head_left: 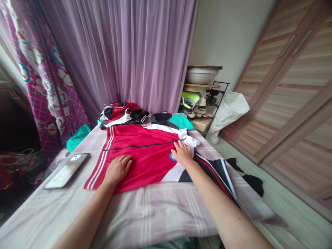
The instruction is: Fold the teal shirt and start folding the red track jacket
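Observation:
A red zip-up track jacket (147, 152) with white and black parts lies spread flat, its dark zipper running across the middle. The striped hem is on the left and the white collar on the right. My left hand (119, 168) rests flat on the red cloth near the hem, fingers stretched out. Near the collar, my right hand (183, 153) lies on the chest beside a round blue badge (172, 157), fingers apart. One dark striped sleeve (218, 173) reaches toward the lower right. Neither hand grips the cloth.
The jacket lies on a checked cloth (155, 207). A phone (67, 171) lies at left. Behind are a bundled red-and-black garment (123, 114) and a teal-and-navy one (178, 121). Purple curtains (153, 52), a shoe rack (220, 93), a white bag (230, 107) and a wooden wardrobe (285, 93) stand around.

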